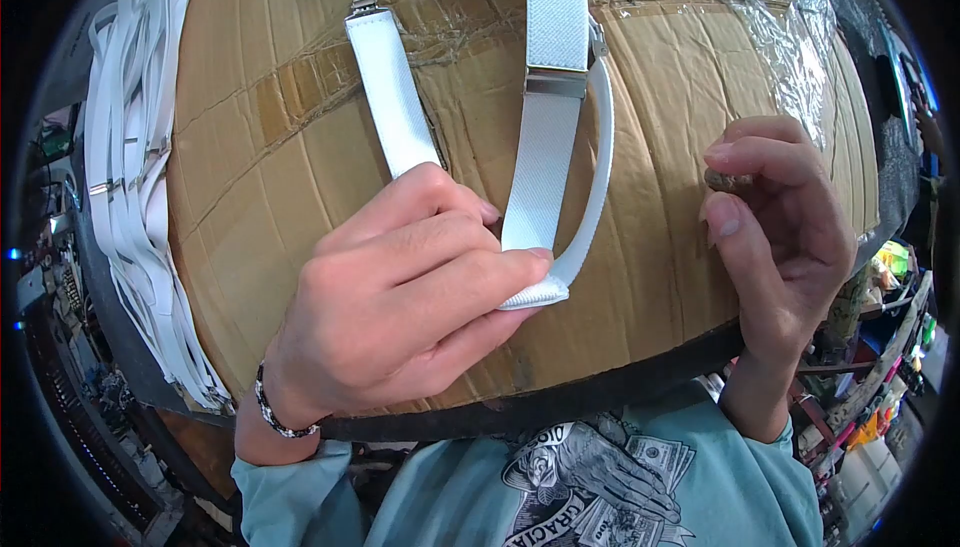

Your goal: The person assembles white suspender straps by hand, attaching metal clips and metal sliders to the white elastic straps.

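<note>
My left hand [400, 292], a braided bracelet at its wrist, is closed on a white elastic suspender strap [543, 157]. The strap is bent back in a fold beneath my fingertips. A metal slide buckle [556, 82] sits across it, above the hand. Beyond my knuckles, another strap end [385, 87] lies on the cardboard, tipped with a metal clip [365, 4]. My right hand [785, 222] hovers over the right side of the cardboard, apart from the straps. Its fingers are curled, with a small brownish thing [727, 181] between thumb and index finger, too small to name.
A flattened, creased cardboard sheet [270, 167] with clear tape covers the work surface. A bundle of white straps [135, 177] with metal fittings hangs along its left edge. Cluttered goods [880, 357] stand at the right, beyond the sheet.
</note>
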Demonstrator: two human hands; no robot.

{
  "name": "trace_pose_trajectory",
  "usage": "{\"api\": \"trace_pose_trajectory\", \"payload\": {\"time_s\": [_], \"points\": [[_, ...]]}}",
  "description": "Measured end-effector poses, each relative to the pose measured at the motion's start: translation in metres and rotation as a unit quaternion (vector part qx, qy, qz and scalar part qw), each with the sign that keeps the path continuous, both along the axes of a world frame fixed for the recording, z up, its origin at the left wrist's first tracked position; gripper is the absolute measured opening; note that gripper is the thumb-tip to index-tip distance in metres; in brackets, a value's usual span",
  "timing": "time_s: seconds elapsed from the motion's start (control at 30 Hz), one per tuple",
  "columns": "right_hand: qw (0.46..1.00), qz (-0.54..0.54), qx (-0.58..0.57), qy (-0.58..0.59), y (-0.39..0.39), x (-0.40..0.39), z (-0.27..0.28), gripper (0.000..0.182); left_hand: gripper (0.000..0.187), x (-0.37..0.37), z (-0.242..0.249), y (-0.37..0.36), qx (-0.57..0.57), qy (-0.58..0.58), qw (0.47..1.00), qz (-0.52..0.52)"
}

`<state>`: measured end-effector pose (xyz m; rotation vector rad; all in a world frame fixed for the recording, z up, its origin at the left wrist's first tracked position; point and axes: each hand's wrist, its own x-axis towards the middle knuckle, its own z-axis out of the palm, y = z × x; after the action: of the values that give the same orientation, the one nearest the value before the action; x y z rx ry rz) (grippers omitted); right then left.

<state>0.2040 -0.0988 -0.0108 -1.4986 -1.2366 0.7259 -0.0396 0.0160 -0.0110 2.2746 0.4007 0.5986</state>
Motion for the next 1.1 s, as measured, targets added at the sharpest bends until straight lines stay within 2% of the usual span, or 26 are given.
{"api": "trace_pose_trajectory", "payload": {"time_s": [0.5, 0.6, 0.77, 0.97, 1.1], "points": [[0.999, 0.000, 0.033, 0.022, -0.001, 0.001, -0.007, 0.017, 0.039, 0.000, 0.001, -0.005, 0.038, 0.011, 0.999, -0.002], [0.997, -0.026, 0.018, 0.072, -0.003, 0.001, -0.004, 0.015, 0.040, -0.001, 0.001, -0.011, 0.087, 0.007, 0.996, 0.013], [0.946, -0.050, -0.090, 0.309, -0.007, -0.005, 0.013, 0.017, 0.041, -0.001, 0.007, -0.015, 0.178, -0.011, 0.983, 0.036], [0.888, 0.045, -0.245, 0.387, -0.007, -0.053, 0.030, 0.020, 0.038, -0.003, 0.013, -0.017, 0.229, -0.021, 0.973, 0.035], [0.875, 0.050, -0.215, 0.430, -0.008, -0.066, 0.024, 0.014, 0.037, -0.004, 0.012, -0.019, 0.250, -0.029, 0.967, 0.044]]}}
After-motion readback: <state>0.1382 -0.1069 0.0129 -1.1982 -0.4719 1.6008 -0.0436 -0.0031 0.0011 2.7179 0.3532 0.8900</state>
